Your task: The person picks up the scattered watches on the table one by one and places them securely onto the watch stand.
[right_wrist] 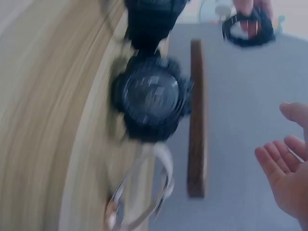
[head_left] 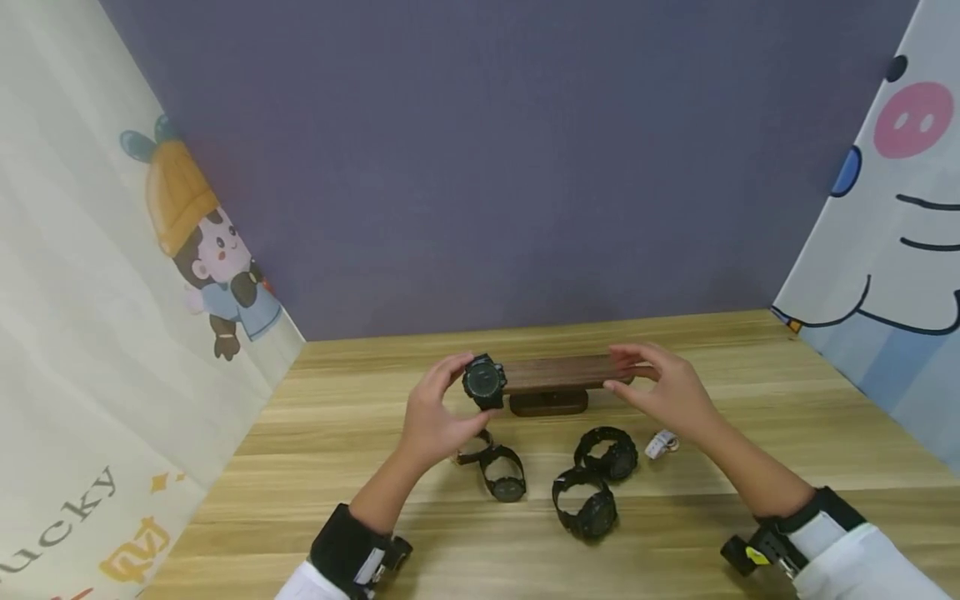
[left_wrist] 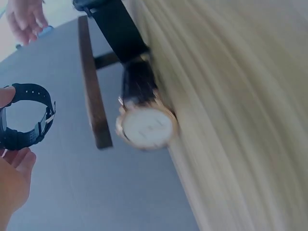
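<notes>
My left hand (head_left: 435, 421) pinches a black wristwatch (head_left: 484, 379) between fingers and thumb at the left end of a dark wooden watch stand (head_left: 555, 372). In the left wrist view the strap of that watch (left_wrist: 37, 90) forms a closed loop. My right hand (head_left: 671, 398) is at the stand's right end, fingers and thumb spread apart, holding nothing. The right wrist view shows this open hand (right_wrist: 288, 163) beside the stand's bar (right_wrist: 197, 125), with a gap between them. Whether the held watch touches the stand, I cannot tell.
Nearer on the wooden table (head_left: 300, 508) stand several watches: a black-strapped one with white dial (left_wrist: 147, 127), a slim dark one (head_left: 507, 488), two bulky black ones (head_left: 597, 514) and a white-strapped one (head_left: 660, 444). A grey-blue panel (head_left: 480, 167) rises behind; printed curtains (head_left: 75, 292) flank the table.
</notes>
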Available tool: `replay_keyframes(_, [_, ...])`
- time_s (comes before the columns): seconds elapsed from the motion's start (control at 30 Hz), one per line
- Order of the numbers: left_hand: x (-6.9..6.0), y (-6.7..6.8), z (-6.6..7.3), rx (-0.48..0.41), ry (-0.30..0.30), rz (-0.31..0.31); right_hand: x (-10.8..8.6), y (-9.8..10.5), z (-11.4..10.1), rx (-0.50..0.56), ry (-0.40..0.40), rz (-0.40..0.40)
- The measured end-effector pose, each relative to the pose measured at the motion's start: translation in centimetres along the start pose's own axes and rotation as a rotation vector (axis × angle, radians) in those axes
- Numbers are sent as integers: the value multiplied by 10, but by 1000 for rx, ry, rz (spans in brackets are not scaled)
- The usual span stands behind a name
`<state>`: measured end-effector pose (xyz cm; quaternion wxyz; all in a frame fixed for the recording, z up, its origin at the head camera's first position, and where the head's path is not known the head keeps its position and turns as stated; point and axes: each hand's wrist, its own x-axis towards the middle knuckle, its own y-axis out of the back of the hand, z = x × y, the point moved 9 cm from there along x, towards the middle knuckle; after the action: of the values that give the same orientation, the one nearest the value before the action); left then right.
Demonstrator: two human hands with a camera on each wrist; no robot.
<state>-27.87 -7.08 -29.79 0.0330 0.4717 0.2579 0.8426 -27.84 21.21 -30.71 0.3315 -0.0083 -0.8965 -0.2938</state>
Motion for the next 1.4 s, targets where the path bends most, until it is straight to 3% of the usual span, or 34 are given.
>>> replay_keyframes(0.3, [-7,19,-31,90,83,-43,1,6,49,-115,-112,-72])
replay_keyframes(0.5, [-12,24,-49,71,157,-85,4,-1,73,-128,-133,-151])
replay_keyframes(0.73, [-12,27,-59,52,210,-101,4,-11,88,-140,-163,-211])
replay_keyframes(1.03, [-8,19,-75,49,262,-167,5,-12,92,-160,-184,-213])
replay_keyframes(1.23, [-7,4,-93,55,357,-265,6,-12,92,-157,-177,-213])
replay_keyframes(1.4, [-4,-8,-98,61,387,-310,6,-11,91,-169,-169,-203])
